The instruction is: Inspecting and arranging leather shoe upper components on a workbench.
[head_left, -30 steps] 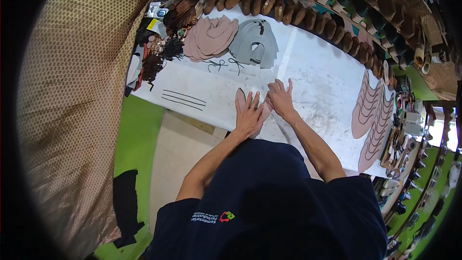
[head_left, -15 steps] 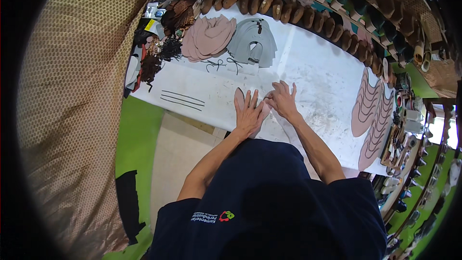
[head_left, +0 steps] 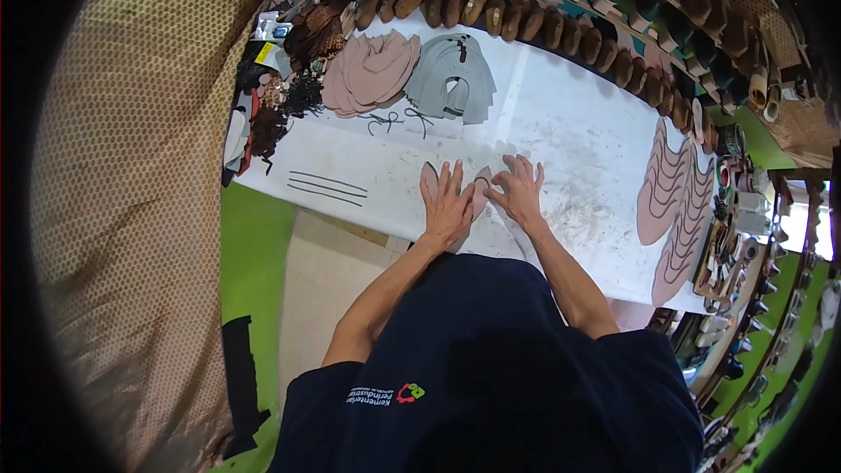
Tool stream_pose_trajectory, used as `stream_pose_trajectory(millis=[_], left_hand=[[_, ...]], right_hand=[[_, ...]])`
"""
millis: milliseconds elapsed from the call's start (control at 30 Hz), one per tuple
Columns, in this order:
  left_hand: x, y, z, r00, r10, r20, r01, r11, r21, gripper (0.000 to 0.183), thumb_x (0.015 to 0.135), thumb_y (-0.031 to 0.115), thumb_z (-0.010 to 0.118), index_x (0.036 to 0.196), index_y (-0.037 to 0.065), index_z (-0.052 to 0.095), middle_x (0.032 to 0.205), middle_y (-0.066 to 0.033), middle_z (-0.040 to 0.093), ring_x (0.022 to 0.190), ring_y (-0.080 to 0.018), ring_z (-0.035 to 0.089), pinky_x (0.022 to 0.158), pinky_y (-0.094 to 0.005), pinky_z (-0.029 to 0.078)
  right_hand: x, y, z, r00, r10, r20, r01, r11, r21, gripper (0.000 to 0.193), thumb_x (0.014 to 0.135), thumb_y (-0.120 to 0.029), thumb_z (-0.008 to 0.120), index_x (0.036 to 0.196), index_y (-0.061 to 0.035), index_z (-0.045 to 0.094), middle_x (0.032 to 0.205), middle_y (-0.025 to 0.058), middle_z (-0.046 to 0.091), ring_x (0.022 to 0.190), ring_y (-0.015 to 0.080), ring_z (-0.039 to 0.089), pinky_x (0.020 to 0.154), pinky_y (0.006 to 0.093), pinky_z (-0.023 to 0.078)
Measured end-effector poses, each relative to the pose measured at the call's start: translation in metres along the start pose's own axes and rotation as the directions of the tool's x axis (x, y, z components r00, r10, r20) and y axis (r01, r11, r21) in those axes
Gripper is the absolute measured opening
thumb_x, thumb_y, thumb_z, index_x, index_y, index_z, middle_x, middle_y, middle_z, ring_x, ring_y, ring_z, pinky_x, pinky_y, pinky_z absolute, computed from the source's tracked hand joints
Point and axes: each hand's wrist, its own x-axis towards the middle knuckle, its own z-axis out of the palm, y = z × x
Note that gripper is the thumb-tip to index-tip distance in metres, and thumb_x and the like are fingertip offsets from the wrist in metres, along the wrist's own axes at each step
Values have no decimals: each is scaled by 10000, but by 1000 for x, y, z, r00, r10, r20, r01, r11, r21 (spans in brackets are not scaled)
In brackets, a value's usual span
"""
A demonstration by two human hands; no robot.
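Two pointed tips of a pink shoe-upper piece (head_left: pixel 481 184) show on the white table in front of me, the left one edged in dark. My left hand (head_left: pixel 448 208) lies flat over the piece with its fingers stretched out, hiding much of it. At the right tip, my right hand (head_left: pixel 520 194) has its thumb and forefinger drawn together on a thin dark cord (head_left: pixel 488 180) along the edge. Its other fingers are raised and bent. Three dark cords (head_left: pixel 328 188) lie side by side to the left of my hands.
Pink pieces (head_left: pixel 368 74) and grey pieces (head_left: pixel 429 79) lie stacked at the back left. Pink wavy pieces (head_left: pixel 666 184) overlap at the right. A row of brown shoe lasts (head_left: pixel 552 28) lines the far edge. Tassels and trims (head_left: pixel 302 92) crowd the left end.
My right hand has shifted slightly down along the right tip, uncovering more of it. My left hand stays pressed on the piece. The whole view has moved a little.
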Motion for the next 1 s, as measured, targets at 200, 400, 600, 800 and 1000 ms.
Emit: stream_pose_trajectory(millis=[200,400,600,800,1000], left_hand=[[1,0,1,1000,-11,16,11,1000,6,443,927,257,678,1366,196,671,1727,-178,245,1591,-393,187,1150,-762,118],[5,5,-3,1000,-8,-9,8,1000,-27,466,908,245,679,1371,197,674,1718,-177,265,1586,-405,198,1167,-765,99],[3,2,0,1000,-13,-1,13,999,-42,485,899,233,686,1383,203,671,1717,-169,273,1587,-408,203,1174,-769,86],[3,1,4,1000,3,-21,-3,1000,-8,490,945,269,687,1430,259,622,1724,-167,258,1572,-429,211,1159,-765,106],[4,-1,7,1000,-22,-10,22,1000,-7,499,948,290,686,1443,278,617,1735,-162,237,1578,-430,201,1150,-773,110]], right_hand=[[-2,4,5,995,-78,-67,77,997,-17,205,882,-315,785,957,-131,835,1422,50,613,1448,305,436,1231,673,135],[-1,5,4,997,-37,-72,38,999,10,188,899,-289,768,963,-120,818,1412,51,615,1428,291,461,1226,676,148],[14,7,-1,984,-157,-89,153,987,-54,181,939,-302,740,986,-134,787,1405,44,600,1422,269,465,1215,685,132],[30,7,-7,982,-184,-49,181,981,-67,174,955,-321,728,996,-168,799,1408,42,596,1426,269,462,1209,683,129],[36,5,-11,981,-194,-21,192,979,-72,178,961,-324,721,1011,-178,809,1391,43,606,1411,265,475,1203,690,129]])
